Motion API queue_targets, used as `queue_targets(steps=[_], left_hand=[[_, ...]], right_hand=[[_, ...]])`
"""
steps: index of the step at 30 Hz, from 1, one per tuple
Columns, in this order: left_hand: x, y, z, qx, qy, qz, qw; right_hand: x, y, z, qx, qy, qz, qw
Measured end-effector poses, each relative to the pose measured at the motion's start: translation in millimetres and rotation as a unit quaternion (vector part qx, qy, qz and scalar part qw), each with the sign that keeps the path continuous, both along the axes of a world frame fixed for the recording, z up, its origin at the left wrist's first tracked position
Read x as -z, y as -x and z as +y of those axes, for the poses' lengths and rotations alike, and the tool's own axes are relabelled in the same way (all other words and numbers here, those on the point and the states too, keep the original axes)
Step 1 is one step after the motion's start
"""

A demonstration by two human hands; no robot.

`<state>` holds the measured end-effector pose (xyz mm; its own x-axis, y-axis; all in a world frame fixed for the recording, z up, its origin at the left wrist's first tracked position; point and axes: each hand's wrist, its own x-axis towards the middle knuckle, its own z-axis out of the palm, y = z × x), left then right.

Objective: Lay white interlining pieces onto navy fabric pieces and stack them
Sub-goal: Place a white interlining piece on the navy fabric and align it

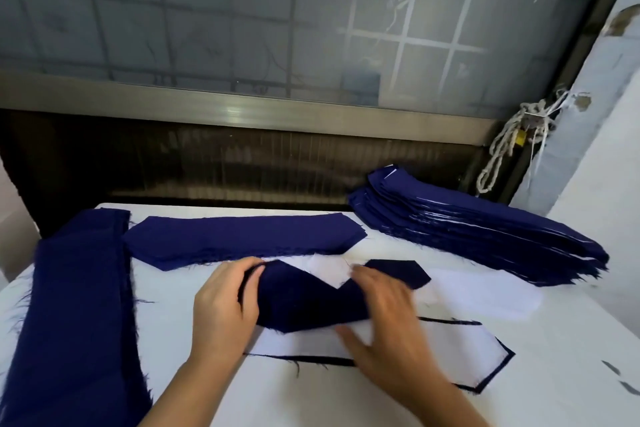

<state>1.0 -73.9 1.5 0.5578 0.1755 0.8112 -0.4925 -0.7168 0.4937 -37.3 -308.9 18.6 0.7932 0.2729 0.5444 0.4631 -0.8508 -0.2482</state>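
A navy fabric piece (pixel 308 302) lies rumpled across the middle of the table, over a white interlining piece (pixel 325 269). My left hand (pixel 221 308) grips its left end, fingers curled under the edge. My right hand (pixel 384 326), blurred, rests with spread fingers on its right part. Under both lies a navy piece covered by white interlining (pixel 446 354), with only a thin navy border showing. A pile of bare navy pieces (pixel 242 239) sits behind my hands. The stack of finished navy and white layers (pixel 485 236) is at the back right.
A long stack of navy fabric (pixel 79 315) runs along the table's left edge. The white table (pixel 554 374) meets a dark ledge and frosted window at the back, a pale wall and knotted cord (pixel 512 146) at the right. Small dark scraps (pixel 620 378) lie far right.
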Motion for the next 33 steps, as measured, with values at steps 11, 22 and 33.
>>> queue_targets(steps=[11,22,33], left_hand=[[-5.2,8.0,4.7,-0.001,-0.027,-0.07,0.997],[-12.1,8.3,4.0,-0.041,0.14,0.021,0.989],[-13.2,7.3,8.3,-0.084,0.219,0.079,0.969]], right_hand=[[-10.2,-30.7,55.9,-0.044,-0.023,-0.009,0.999],[7.0,-9.4,-77.0,0.193,0.105,-0.18,0.959],[24.8,16.9,-114.0,0.348,-0.132,-0.202,0.906]])
